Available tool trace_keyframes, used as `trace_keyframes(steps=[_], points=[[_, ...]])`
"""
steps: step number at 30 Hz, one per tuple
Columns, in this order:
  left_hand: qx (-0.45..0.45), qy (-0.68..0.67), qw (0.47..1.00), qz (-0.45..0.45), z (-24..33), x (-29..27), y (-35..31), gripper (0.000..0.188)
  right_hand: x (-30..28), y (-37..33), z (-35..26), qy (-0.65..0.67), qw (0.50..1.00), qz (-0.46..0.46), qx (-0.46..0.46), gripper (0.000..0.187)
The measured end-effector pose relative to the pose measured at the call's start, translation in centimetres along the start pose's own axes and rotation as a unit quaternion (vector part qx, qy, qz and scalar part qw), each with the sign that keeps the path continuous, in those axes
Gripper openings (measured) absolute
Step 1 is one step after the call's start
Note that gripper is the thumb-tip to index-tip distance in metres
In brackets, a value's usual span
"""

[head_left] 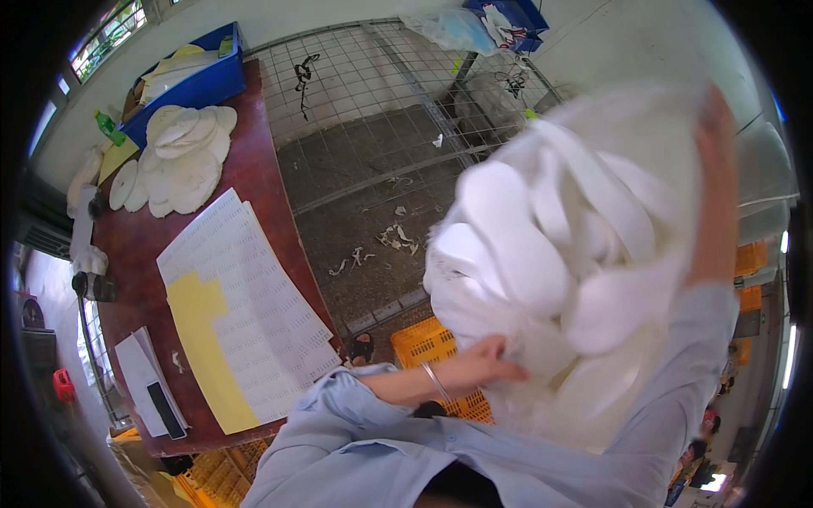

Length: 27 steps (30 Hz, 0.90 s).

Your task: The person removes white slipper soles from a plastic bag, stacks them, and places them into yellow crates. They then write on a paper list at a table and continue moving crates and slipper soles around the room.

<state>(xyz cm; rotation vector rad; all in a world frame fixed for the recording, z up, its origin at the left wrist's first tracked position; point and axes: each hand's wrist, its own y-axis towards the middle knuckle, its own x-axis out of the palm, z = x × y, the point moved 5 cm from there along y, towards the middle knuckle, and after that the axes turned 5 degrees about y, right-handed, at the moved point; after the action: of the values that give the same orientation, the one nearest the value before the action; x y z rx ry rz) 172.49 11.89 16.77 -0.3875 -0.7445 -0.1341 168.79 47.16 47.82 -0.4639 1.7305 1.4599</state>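
A clear plastic bag [542,406] full of white insole-shaped pieces [517,229] fills the right of the head view. Its near left side is gripped by my left hand [483,366], thumb and fingers closing on the plastic, a bracelet on that wrist. My right hand [716,118] is raised high at the bag's far right edge, closed on the plastic; motion blurs its fingers. The bag stands in front of my body, and its bottom is hidden.
On the dark red table [254,127] at left lie printed sheets [246,313], a pile of off-white pads [186,157] and a black phone-like object [166,410]. A blue bin [229,76] sits at its far end. Beyond is a wire mesh frame [356,76]; below, a yellow crate [423,339].
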Motion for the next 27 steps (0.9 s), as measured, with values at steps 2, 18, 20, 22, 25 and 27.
trace_keyframes(steps=[2,18,20,22,25,27], points=[[0.074,-0.023,0.994,0.079,3.8,-4.0,-0.3,0.033,9.0,3.8,-9.8,0.217,0.956,-0.198,0.004,0.03],[0.464,0.602,0.421,0.495,13.0,-19.2,2.6,0.051,6.4,-54.1,-3.6,0.227,0.729,-0.192,0.617,0.023],[0.4,0.709,0.473,0.338,7.1,-15.2,8.6,0.06,9.7,-63.5,-5.7,0.315,0.656,-0.233,0.645,0.021],[0.232,0.821,0.487,0.185,0.9,-14.1,15.5,0.073,13.6,-70.1,-7.6,0.442,0.564,-0.208,0.666,0.02],[0.103,0.865,0.46,0.173,-4.4,-15.6,22.9,0.083,22.4,-76.8,-7.1,0.477,0.459,-0.197,0.723,0.022],[0.074,0.876,0.438,0.187,-6.1,-17.1,25.1,0.085,29.5,-79.9,-5.6,0.434,0.444,-0.222,0.752,0.026]])
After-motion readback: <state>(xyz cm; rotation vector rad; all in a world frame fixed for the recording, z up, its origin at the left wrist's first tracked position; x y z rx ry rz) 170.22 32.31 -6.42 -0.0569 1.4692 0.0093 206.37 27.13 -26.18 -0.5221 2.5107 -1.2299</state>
